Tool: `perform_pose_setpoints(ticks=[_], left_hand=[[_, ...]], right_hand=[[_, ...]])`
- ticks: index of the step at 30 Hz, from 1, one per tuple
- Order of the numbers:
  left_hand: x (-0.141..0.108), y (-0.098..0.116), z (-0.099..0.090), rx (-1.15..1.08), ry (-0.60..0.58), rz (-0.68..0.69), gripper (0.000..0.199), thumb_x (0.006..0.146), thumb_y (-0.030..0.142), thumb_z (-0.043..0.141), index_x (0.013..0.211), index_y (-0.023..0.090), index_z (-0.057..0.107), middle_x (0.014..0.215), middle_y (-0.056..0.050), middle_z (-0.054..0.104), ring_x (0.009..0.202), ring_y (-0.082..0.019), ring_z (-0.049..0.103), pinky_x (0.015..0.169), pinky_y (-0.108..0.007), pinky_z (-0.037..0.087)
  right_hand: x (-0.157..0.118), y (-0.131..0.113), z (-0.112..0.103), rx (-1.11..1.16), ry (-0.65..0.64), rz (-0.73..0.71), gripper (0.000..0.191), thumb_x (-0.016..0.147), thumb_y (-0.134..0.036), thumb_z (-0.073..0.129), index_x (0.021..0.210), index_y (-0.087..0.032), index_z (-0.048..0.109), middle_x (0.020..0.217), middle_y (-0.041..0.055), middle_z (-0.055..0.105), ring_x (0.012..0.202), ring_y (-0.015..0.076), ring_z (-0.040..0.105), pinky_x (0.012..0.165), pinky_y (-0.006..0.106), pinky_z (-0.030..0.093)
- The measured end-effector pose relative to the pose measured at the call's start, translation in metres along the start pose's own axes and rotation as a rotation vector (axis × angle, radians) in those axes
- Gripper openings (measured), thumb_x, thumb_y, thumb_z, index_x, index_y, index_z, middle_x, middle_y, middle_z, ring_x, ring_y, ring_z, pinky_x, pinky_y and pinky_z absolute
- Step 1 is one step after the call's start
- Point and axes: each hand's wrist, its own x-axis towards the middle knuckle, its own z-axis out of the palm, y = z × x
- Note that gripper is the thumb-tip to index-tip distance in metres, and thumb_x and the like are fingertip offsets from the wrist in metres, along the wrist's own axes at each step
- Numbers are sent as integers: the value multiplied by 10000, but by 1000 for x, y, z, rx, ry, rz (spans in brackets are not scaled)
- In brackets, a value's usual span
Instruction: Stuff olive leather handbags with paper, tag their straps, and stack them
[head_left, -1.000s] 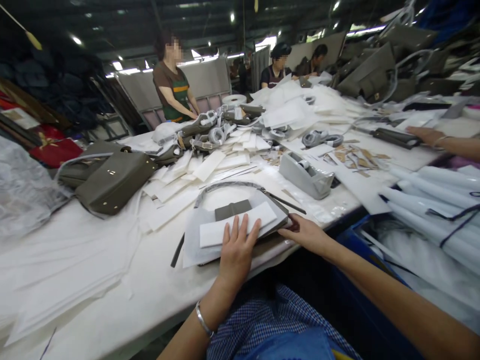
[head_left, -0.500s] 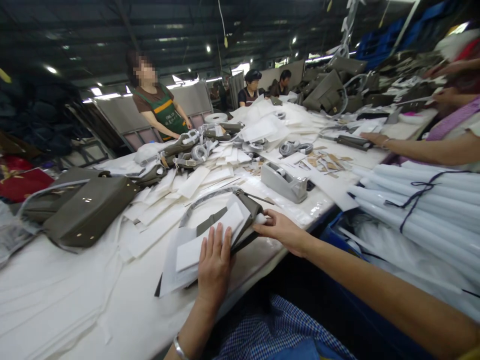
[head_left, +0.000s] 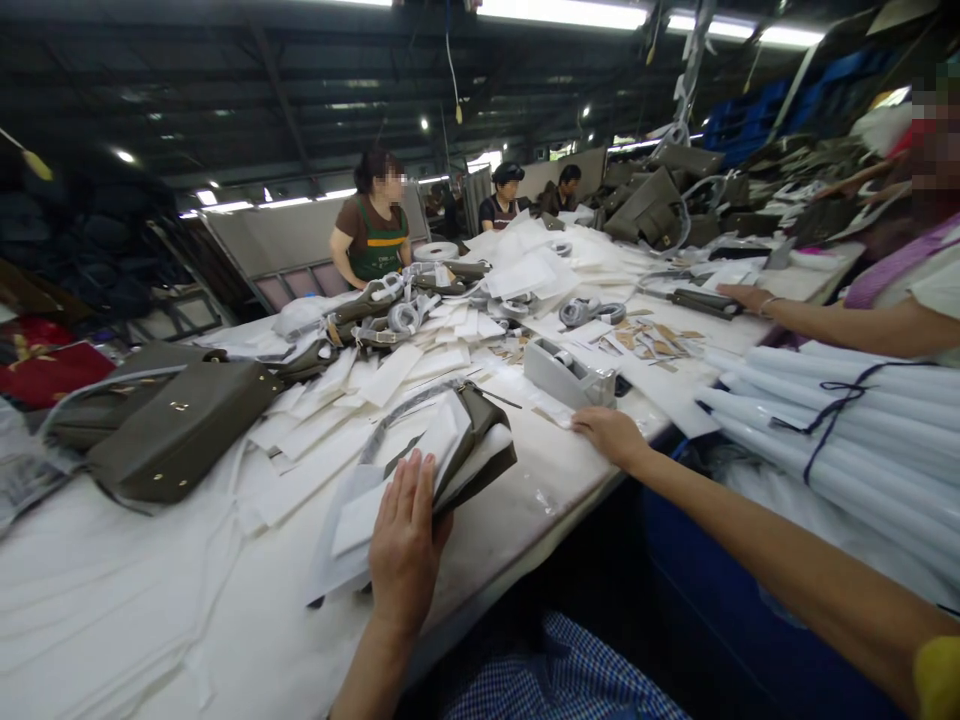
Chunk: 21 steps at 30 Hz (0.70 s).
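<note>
An olive bag (head_left: 477, 453) with white paper sheets (head_left: 360, 517) on it lies near the table's front edge. My left hand (head_left: 405, 535) presses on the sheets and the bag's side, its thumb round the edge, holding the bag. A wrapped handle (head_left: 397, 410) curves up behind the bag. Over to the right, my right hand (head_left: 609, 436) is at the front of a grey tape dispenser (head_left: 559, 375), fingertips at its lower edge by a clear strip. Whether those fingers grip the strip is too small to tell.
Another olive bag (head_left: 184, 430) lies at the left. Paper sheets and coiled wrapped handles cover the table's middle. White rolls (head_left: 847, 400) tied with dark cord are at the right. Several people work around the table (head_left: 247, 620).
My right hand has left the bag's end and moved up and right to the tape dispenser. My left hand and the bag have shifted slightly left. The aproned person has moved right in view.
</note>
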Motion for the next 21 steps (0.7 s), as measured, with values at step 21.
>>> perform_pose_setpoints(ticks=[21], left_hand=[[3,-5,-3,-2,-9,-79,783,935,182,564,1583,240,129,1548,-123,419,1426,-304,399,1117,-503,439]], right_hand=[[-5,-95,19,181,-105,-82,663,883,-470,647,1378,-41,545,1434,278,503,1357,399,464,1126,558,389]])
